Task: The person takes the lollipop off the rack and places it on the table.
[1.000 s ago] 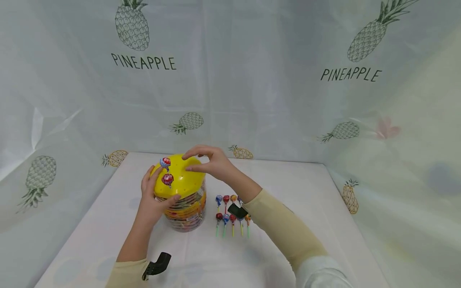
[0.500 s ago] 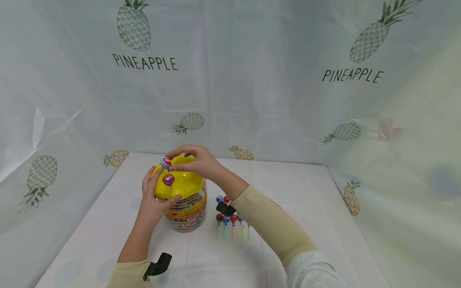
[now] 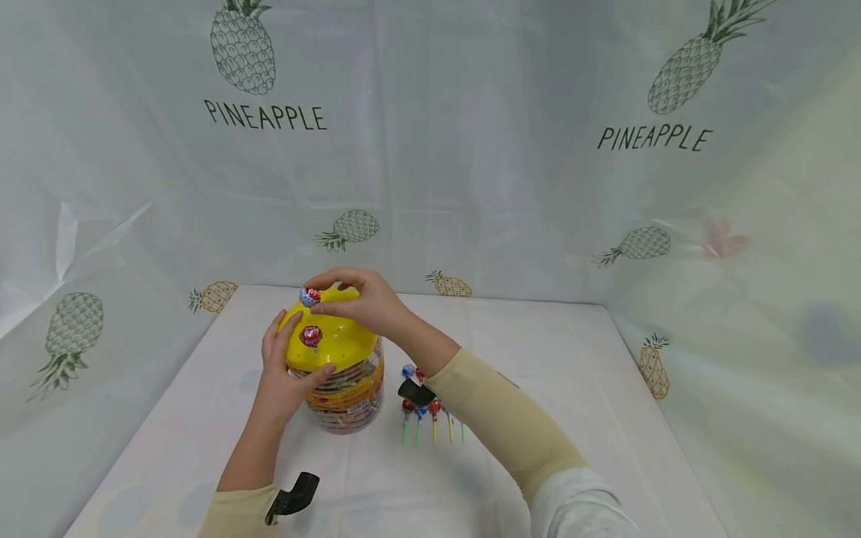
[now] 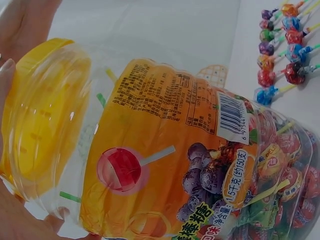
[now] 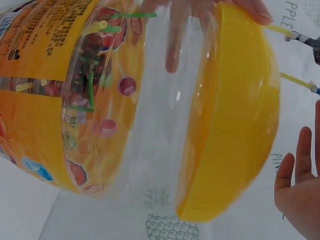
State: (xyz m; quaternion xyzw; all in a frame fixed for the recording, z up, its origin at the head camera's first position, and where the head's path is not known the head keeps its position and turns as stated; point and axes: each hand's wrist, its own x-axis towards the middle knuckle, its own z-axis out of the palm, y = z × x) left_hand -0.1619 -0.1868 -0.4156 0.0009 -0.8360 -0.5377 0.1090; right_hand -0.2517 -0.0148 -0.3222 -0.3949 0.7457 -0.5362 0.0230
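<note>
A clear plastic jar of lollipops (image 4: 150,145) with an orange printed label stands on the table under a domed yellow lid (image 3: 336,340). My left hand (image 3: 285,381) grips the jar at the lid, thumb on the near side and fingers on the far left. Two lollipops stick out of the lid by their yellow sticks. One is a dark red lollipop (image 3: 311,337), nearer me. Behind it is a blue-and-red lollipop (image 3: 309,297), which my right hand (image 3: 366,302) pinches between thumb and index finger. Its head is cut off at the right wrist view's edge.
Several wrapped lollipops (image 3: 434,407) lie in two rows on the white tabletop (image 3: 538,359), right of the jar and partly under the right forearm. A curtain (image 3: 471,172) printed with pineapples rises behind the table and along its sides.
My right hand has moved left across the lid to the blue-and-red lollipop, which now sits slightly higher than before. The left hand has stayed on the jar.
</note>
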